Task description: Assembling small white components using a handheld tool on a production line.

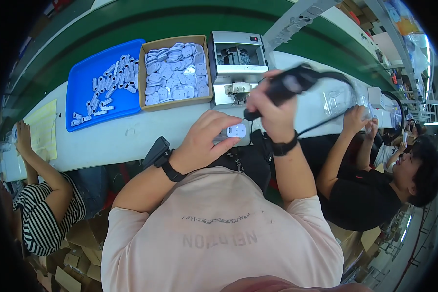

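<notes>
In my left hand (203,137) a small white plastic housing (236,130) is pinched between thumb and fingers, above the front of the table. Small holes and a dark slot show on its upturned end. My right hand (276,109) is wrapped round a black electric screwdriver (289,86), smeared by motion. Its tip points down and left, close to the housing; whether the two touch I cannot tell. A black cable (340,77) runs off to the right from the tool. Just beyond my hands stands a silver screw feeder (238,73) with loose screws behind its window.
Left of the feeder, a cardboard box (177,103) is full of white plastic shells. A blue tray (126,108) with several narrow white parts adjoins it. People work on both sides: a striped sleeve (58,187) at left, a co-worker's hands (357,119) at right near clear plastic packaging (338,100).
</notes>
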Tool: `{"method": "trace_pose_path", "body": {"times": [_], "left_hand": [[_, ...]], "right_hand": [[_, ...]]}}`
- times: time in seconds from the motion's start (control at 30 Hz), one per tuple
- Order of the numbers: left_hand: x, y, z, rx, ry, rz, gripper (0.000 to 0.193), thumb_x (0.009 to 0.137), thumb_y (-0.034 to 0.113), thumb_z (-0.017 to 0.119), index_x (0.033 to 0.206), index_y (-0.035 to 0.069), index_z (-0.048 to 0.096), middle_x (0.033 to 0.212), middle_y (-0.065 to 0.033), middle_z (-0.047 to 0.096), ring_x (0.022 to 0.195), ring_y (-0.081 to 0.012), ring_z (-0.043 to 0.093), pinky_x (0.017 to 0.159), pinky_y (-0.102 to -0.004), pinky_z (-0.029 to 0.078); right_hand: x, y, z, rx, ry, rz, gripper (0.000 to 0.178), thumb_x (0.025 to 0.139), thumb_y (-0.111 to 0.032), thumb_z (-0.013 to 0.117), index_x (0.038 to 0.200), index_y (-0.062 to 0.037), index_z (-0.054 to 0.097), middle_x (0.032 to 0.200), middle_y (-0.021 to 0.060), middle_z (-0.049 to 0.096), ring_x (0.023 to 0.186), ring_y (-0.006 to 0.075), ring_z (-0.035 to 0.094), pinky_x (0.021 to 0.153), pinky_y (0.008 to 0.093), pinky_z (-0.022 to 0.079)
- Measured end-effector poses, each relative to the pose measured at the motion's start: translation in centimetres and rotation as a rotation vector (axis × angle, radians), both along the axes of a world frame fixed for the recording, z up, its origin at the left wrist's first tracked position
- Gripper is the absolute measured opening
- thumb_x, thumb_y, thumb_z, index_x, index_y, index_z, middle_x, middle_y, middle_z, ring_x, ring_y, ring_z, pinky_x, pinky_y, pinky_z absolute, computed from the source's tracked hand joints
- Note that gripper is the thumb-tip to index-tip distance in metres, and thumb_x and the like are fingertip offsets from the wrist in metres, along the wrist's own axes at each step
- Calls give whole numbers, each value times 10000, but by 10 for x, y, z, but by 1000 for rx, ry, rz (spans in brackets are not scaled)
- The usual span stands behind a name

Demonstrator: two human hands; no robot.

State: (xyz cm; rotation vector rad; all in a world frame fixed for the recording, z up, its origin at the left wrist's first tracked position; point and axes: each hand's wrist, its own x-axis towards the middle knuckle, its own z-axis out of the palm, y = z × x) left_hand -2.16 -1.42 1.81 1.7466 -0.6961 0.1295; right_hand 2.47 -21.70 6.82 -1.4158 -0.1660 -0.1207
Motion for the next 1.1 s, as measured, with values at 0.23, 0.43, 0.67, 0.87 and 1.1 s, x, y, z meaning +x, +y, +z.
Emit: {"method": "trace_pose_path", "body": {"times": [0.23,0.43,0.67,0.87,1.1], "left_hand": [[4,-3,0,-19,-19,-13,355,865,89,829,1206,63,733,1077,-104,684,1008,-310,638,862,-389,532],[9,-5,-1,-27,-27,-20,325,865,83,826,1180,75,749,1088,-95,678,1013,-298,640,865,-383,529],[14,-4,-3,-4,-68,-14,260,860,78,831,1110,69,761,1095,-93,673,1010,-292,642,848,-377,528],[12,-6,-3,12,-97,22,225,861,76,831,1069,55,748,1109,-98,669,999,-301,642,830,-386,530],[12,-7,-7,-5,-116,38,214,855,88,839,1042,54,740,1114,-108,665,988,-306,639,819,-395,531]], "right_hand": [[-32,-3,68,245,-347,185,507,934,21,673,1371,-110,452,756,43,533,602,181,545,604,375,491],[-32,11,55,147,-325,196,475,953,-6,687,1356,-111,457,763,51,554,607,184,550,607,377,500],[-21,12,53,116,-312,229,466,941,23,694,1324,-102,460,777,67,583,626,190,579,615,378,525],[-22,15,52,17,-305,192,465,929,53,692,1302,-109,466,782,69,583,629,189,581,621,380,533],[-26,15,47,-18,-314,184,481,917,54,707,1293,-120,462,809,73,592,631,196,584,621,381,534]]}}
